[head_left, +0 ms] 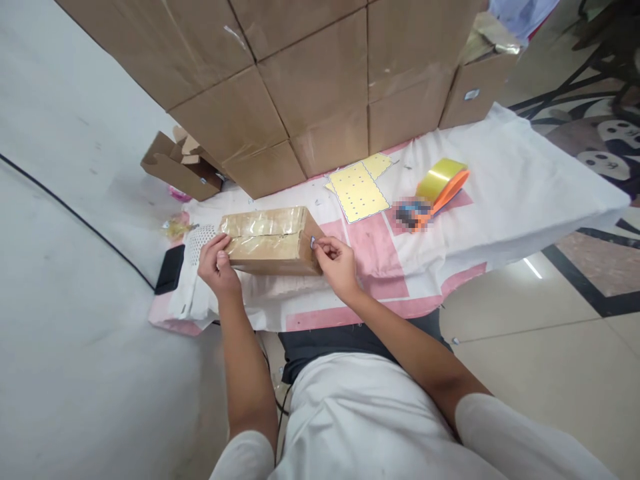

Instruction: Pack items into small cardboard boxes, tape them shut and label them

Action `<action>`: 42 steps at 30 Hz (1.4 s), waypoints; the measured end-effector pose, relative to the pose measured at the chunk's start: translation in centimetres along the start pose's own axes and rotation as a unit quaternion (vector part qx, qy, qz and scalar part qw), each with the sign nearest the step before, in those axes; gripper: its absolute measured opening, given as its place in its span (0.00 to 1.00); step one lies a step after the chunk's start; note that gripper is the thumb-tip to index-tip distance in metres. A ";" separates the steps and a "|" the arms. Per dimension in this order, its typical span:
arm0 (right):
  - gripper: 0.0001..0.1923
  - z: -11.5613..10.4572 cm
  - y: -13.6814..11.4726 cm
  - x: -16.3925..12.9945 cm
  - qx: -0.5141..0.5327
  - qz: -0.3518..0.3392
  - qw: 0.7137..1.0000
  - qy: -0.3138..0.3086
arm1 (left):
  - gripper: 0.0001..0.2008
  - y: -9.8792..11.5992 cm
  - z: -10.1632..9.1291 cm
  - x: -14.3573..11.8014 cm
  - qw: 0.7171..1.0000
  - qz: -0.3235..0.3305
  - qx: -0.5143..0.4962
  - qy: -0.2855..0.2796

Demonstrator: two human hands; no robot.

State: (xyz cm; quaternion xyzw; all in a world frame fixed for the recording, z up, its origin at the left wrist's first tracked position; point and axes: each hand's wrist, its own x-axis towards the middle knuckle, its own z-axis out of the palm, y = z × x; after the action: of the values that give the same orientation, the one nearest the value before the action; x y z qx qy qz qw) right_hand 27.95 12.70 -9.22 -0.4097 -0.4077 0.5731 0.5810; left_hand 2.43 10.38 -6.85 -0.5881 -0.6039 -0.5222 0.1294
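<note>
White and pink cloth (500, 180) covers the low tabletop, and near its front edge lies a small cardboard box (273, 241) wrapped in clear shiny tape, long side facing the person; the left hand (216, 267) holds the box's left end, thumb on top and fingers curled against the side, closed on it; the right hand (336, 263) is at the box's right end, its fingers pinched together on something tiny and bluish-white (313, 243) touching the corner, perhaps a small sticker, though it is too small to tell; beyond the box lies a yellow sheet (359, 189) dotted with small marks, and just right of it a tape dispenser (436, 190) with an orange frame and a yellowish roll, its front end blurred out; left of the box a dark flat object (170, 269), maybe a phone, sits at the cloth's edge, partly off it, beside a white dotted patch that the left hand partly hides; farther back an open small carton (177, 167) lies tipped on its side; a wall of large stacked cardboard boxes (310, 87) rises behind, cut off by the top edge; tiled floor (550, 333) shows at the right.
</note>
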 end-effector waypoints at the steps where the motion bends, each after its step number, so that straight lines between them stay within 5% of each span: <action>1: 0.10 0.1 0.3 -0.3 0.006 0.003 1.000 0.006 | 0.20 0.0 0.0 0.0 1.000 0.001 -0.004 0.000; 5: 0.13 0.0 1.5 -1.3 0.010 0.003 1.000 0.022 | 0.20 0.2 0.0 0.1 1.000 0.003 -0.008 -0.007; 11: 0.18 -0.4 1.9 -2.2 -0.068 -0.079 0.994 -0.039 | 0.18 0.3 0.1 0.4 0.999 -0.006 0.001 -0.034; 24: 0.14 -0.8 0.8 0.2 0.012 -0.021 1.000 0.003 | 0.17 0.2 0.6 0.2 0.997 0.041 -0.059 0.014; 33: 0.11 -1.4 1.2 1.0 -0.011 -0.111 0.994 -0.008 | 0.14 1.0 1.0 0.3 0.995 0.044 -0.090 0.009; 38: 0.13 -0.6 1.2 1.0 -0.005 -0.058 0.997 -0.052 | 0.14 1.0 1.2 0.6 0.997 0.046 -0.061 -0.014; 42: 0.14 -0.6 1.0 0.7 -0.007 -0.047 0.998 -0.042 | 0.15 1.1 1.7 0.5 0.998 0.034 -0.050 0.020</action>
State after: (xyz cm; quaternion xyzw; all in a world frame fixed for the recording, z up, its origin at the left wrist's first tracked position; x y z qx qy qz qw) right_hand 28.17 13.42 -10.38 -0.3701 -0.4543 0.5589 0.5867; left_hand 4.02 11.74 -6.59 -0.6036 -0.5540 -0.5587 0.1292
